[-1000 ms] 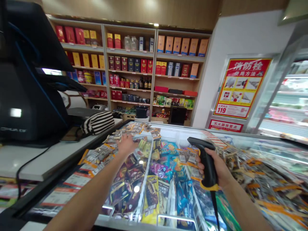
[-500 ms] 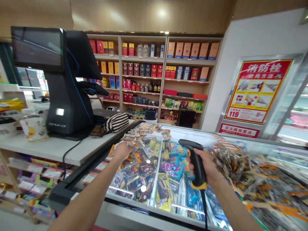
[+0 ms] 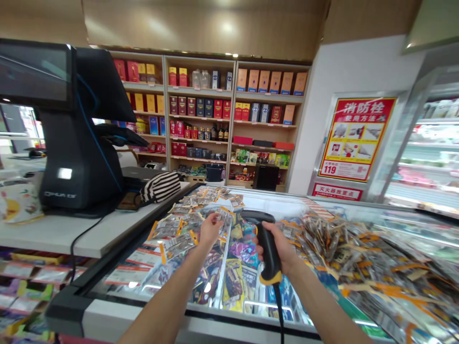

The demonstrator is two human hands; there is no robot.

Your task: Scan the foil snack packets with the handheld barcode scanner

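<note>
My right hand (image 3: 283, 246) is wrapped round the grip of a black and yellow barcode scanner (image 3: 269, 253), its head turned to the left. My left hand (image 3: 209, 230) pinches a small clear snack packet (image 3: 225, 220) with an orange edge, close to the scanner's head. More such packets (image 3: 181, 244) lie spread on the glass to the left of that hand. A big heap of similar packets (image 3: 373, 258) covers the right side. Under both hands is the glass top of a chest freezer (image 3: 272, 198), with colourful wrapped goods (image 3: 233, 282) visible inside.
On the white counter (image 3: 86, 234) at left stand a black checkout terminal (image 3: 71, 157) and a striped pouch (image 3: 161, 186). The scanner's cable (image 3: 278, 306) hangs over the freezer's front edge. Shelves of boxed bottles (image 3: 201, 107) line the back wall, beside a red sign (image 3: 356, 138).
My left hand has moved right from the spread packets towards the scanner, now with a packet in its fingers. The view has turned right. My right hand still holds the scanner.
</note>
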